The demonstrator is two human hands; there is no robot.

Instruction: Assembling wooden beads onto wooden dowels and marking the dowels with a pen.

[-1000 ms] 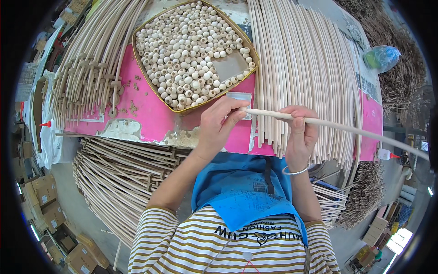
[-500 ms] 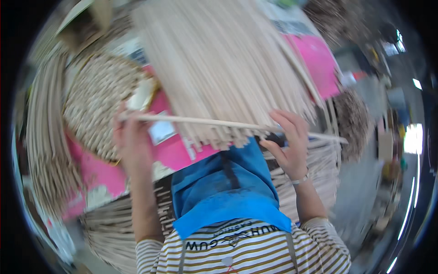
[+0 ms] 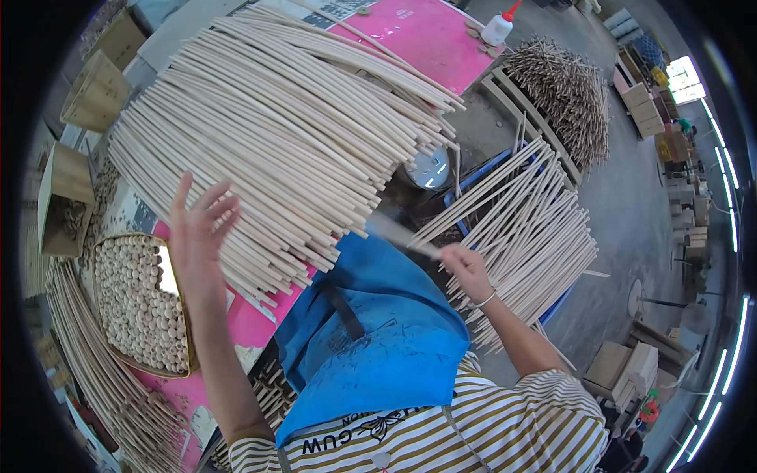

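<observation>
Above the left end of a broad layer of pale wooden sticks [image 3: 276,142], my left hand [image 3: 199,240] is held up with its fingers spread, holding nothing. My right hand [image 3: 468,274] is closed around one end of a single wooden stick [image 3: 400,235], which is smeared by motion and points toward the blue apron [image 3: 378,315]. That hand hovers beside a loose heap of similar sticks [image 3: 528,252] on the right. Near my left forearm lies a tray [image 3: 189,331] filled with small round wooden pieces [image 3: 138,303].
A pink-topped table [image 3: 426,39] lies under the sticks. On it stands a white bottle with a red tip [image 3: 498,28]. Long sticks [image 3: 118,378] are bundled at the left, near cardboard boxes [image 3: 65,189]. A dark stick pile [image 3: 564,98] and a round metal container [image 3: 430,169] are beyond.
My left hand has let go of the stick that both hands held level. My right hand has carried it away to the right, and the view has turned rightward.
</observation>
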